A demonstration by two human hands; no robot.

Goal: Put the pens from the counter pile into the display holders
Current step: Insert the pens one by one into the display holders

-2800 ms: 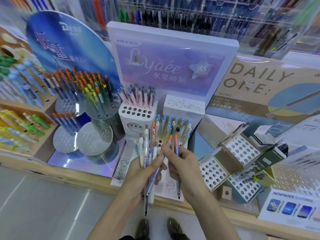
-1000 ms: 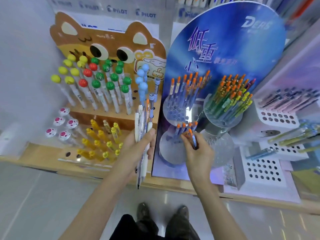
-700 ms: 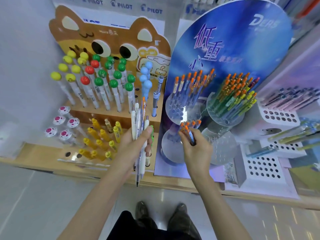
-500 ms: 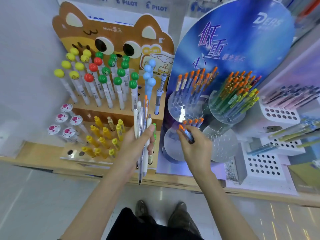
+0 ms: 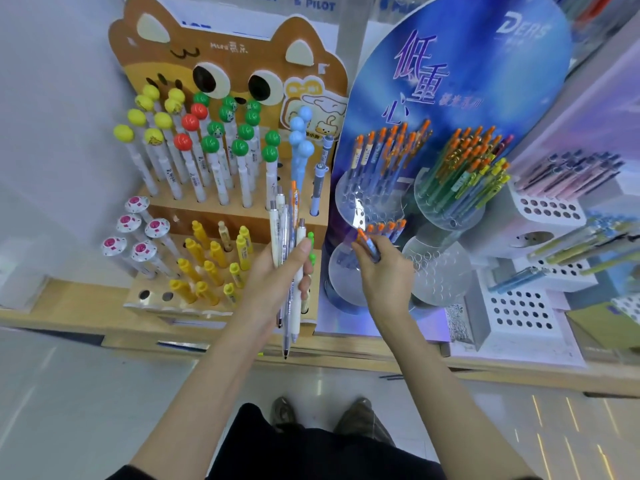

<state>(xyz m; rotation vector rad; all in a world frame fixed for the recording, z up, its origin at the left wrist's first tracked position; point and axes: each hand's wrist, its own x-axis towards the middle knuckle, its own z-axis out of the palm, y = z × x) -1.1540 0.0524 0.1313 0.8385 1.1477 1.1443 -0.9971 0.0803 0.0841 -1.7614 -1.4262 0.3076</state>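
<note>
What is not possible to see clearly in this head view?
- Head view: tip of the orange-capped pen, hidden by the right hand; its target hole in the clear round holder is unclear.
- Head view: pen count in the bundle, overlapping inside the left hand.
- Head view: pens at the right edge, blurred and cut off.

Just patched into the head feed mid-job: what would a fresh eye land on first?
The cat-faced stand at back left, bristling with yellow, red and green ball-topped pens, and the blue oval board beside it. In the middle, the left hand grips a bundle of pens while the right hand pinches an orange-capped pen at a clear round holder.
</note>
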